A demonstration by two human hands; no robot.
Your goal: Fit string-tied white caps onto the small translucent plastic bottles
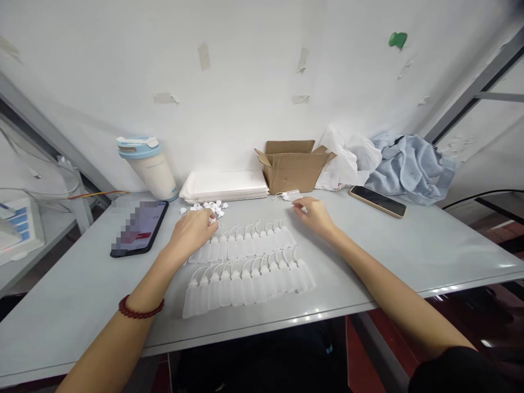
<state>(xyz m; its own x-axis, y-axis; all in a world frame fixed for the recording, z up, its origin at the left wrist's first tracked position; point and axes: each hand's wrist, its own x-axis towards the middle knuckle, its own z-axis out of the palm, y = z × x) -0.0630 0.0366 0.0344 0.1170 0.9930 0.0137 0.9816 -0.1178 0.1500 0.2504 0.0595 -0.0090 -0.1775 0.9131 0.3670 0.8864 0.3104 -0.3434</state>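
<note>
My left hand (193,233) is over the left end of the back row of small translucent white bottles (245,245), just in front of a loose pile of small white caps (215,206). Its fingers are curled inward, and whatever they pinch is hidden. Toward the back, my right hand (314,214) rests near the table with fingers loosely bent and nothing visible between them. A single small bottle (291,195) lies close to those fingertips; contact is unclear. Nearer the front edge lies a second row of bottles (241,286), each with a thin curved strand at its top.
Along the wall stand a tumbler (153,169), a stack of white sheets (225,185), an open cardboard box (292,172), a white plastic bag (347,155) and crumpled blue cloth (409,166). One phone (141,229) lies left, another phone (379,201) right, on the grey table (368,240).
</note>
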